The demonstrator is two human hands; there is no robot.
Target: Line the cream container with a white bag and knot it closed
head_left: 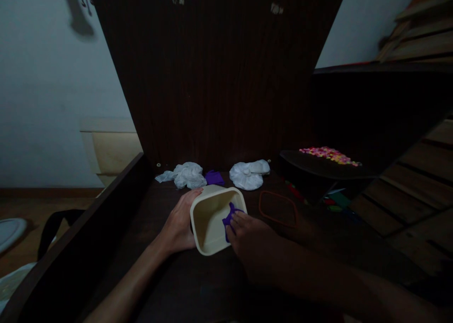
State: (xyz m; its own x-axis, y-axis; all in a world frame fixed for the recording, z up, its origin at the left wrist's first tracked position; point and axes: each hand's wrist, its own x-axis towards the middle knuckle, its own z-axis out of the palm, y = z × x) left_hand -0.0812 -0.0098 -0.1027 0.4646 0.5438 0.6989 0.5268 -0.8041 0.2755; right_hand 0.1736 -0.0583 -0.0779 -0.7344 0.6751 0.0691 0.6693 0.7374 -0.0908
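My left hand (181,221) grips a cream plastic container (212,219) by its left side, its open mouth tilted toward me. Fingers of my right hand (247,236) press a purple cloth (231,220) against the inside of the container at the right. Behind the container lie a crumpled white plastic bag (187,174), a second purple cloth (214,177) and a knotted white plastic bag (248,174). A reddish-brown rectangular ring (278,208) rests flat on the dark surface just right of the container.
A dark upright panel (219,78) stands at the back, and a raised edge (81,224) runs along the left. On the right, a dark shelf (329,169) holds many small pink and yellow pieces (329,155), with colored items (336,202) below it.
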